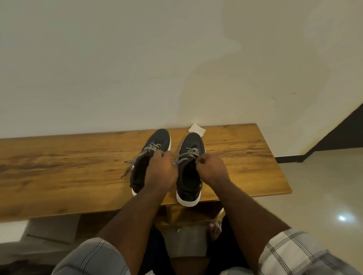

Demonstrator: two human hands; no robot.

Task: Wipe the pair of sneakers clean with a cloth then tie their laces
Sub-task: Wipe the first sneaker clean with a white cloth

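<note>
- Two plaid sleeves (95, 270) are seen at the bottom edge, with bare forearms reaching forward from them toward a wooden counter (49, 168).
- The right sneaker (189, 171), black with a white sole, is set near the counter's front edge, its heel slightly overhanging; its checkered laces (188, 155) are pinched from either side by both hands.
- The left hand (160, 171) is held curled over the gap between the two shoes, its fingers closed on a lace end at the right sneaker's inner side.
- The right hand (211, 167) is closed in a fist at that shoe's outer side, a lace end gripped between thumb and fingers.
- The left sneaker (150, 159) is placed just beside the first, toe pointing at the wall, partly hidden by the left hand; one loose lace (128, 169) is trailed across the wood to its left.
- A white folded cloth (197, 130) is left at the counter's far edge against the wall (128, 66), just beyond the right sneaker's toe.
</note>
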